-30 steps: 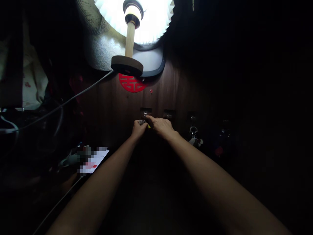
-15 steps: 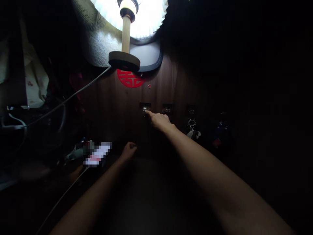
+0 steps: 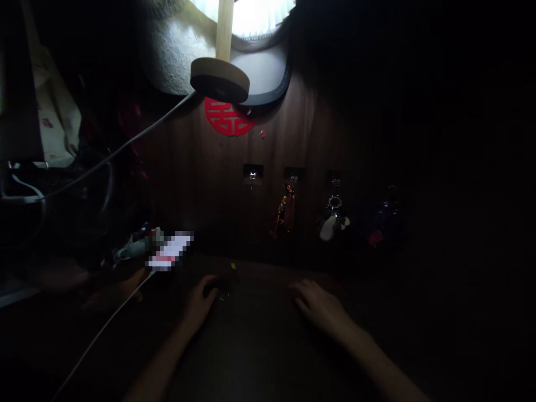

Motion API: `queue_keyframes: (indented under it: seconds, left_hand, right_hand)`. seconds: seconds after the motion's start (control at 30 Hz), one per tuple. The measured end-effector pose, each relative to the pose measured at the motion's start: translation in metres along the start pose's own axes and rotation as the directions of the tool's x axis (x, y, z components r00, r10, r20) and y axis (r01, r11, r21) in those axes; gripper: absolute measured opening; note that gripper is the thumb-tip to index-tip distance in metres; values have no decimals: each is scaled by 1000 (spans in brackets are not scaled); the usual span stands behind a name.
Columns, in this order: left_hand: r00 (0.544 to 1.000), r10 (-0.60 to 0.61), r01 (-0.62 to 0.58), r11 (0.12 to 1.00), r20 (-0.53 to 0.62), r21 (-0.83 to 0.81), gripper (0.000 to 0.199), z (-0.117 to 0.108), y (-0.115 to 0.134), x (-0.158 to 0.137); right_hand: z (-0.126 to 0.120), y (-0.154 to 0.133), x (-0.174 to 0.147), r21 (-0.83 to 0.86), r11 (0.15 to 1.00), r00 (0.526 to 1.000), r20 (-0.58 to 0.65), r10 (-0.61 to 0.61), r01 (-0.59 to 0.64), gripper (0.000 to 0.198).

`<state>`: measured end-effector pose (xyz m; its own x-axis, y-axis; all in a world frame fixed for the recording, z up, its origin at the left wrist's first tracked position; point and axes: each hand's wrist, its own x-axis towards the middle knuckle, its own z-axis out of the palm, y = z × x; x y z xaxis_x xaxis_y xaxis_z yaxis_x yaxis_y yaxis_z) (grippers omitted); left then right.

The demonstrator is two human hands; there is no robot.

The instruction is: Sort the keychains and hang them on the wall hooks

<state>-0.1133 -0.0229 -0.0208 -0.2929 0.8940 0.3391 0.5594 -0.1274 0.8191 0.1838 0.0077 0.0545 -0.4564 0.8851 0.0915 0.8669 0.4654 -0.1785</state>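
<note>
My left hand [image 3: 201, 301] is low, left of centre, with thumb and fingers curled round something dark. Small glints show by its fingertips, but the thing is too dim to name. Opposite it, my right hand [image 3: 320, 304] is low over the dark surface, fingers loosely stretched and apart, holding nothing I can see. Ahead of both, a wall hook [image 3: 253, 174] is bare. The second hook [image 3: 294, 176] has a beaded, brownish hanging thing [image 3: 288, 209] below it. Under the third hook [image 3: 335, 181] hangs a bunch of keys [image 3: 330, 223]. A small yellow thing [image 3: 233, 266] lies beyond my left hand.
A lit lamp [image 3: 259, 17] with a wooden stem and round base [image 3: 220, 78] is at the top, its white cable running left. Behind it are a cap [image 3: 262, 72] and a red paper-cut [image 3: 230, 120]. A blurred-out phone [image 3: 171, 251] with a cord is at left.
My right hand has come away from the first hook, down and to the right. My left hand has moved lower and slightly left. The view has tilted a little.
</note>
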Motion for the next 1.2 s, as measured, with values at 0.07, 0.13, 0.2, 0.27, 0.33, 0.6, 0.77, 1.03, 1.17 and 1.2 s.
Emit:
queue_keyframes:
  seconds: [0.07, 0.13, 0.2, 0.27, 0.33, 0.6, 0.77, 1.03, 1.17, 1.2]
  left_hand:
    - [1000, -7, 7, 1000, -18, 1, 28, -3, -1, -3]
    - [999, 31, -33, 996, 24, 81, 26, -4, 1, -4]
    - [991, 85, -101, 982, 102, 160, 25, -3, 5, -5]
    - [981, 119, -150, 968, 155, 203, 26, -2, 8, -6]
    - [977, 121, -163, 955, 179, 248, 25, -3, 9, -6]
    - [987, 57, -108, 929, 153, 354, 26, -10, 9, -4]
    - [991, 96, -116, 957, 90, 265, 22, -8, 8, -3]
    - [993, 111, -108, 993, 48, -54, 34, 9, 59, 21]
    - [968, 251, -252, 962, -27, -104, 46, 25, 136, 76]
    - [960, 277, -280, 955, -37, -95, 49, 31, 154, 90]
  right_hand:
    - [21, 12, -18, -8, 998, 998, 28, 63, -63, 33]
    - [34, 12, -23, 35, 997, 997, -22, 69, -68, 31]
    - [41, -1, -15, 134, 991, 998, -64, 11, -2, 31]
    - [46, -22, -1, 231, 969, 993, -101, -64, 85, 32]
    - [52, -48, 15, 316, 934, 984, -105, -140, 167, 32]
    - [44, -73, 48, 502, 755, 885, -409, -223, 422, 38]
    - [-27, -28, 83, 579, 786, 616, -705, 350, 216, 34]
    - [-64, -16, 136, 763, 632, 759, -488, 431, 132, 51]
    - [-60, -23, 133, 769, 632, 821, -419, 388, 94, 37]
    - [-61, -24, 131, 762, 639, 832, -417, 366, 101, 35]
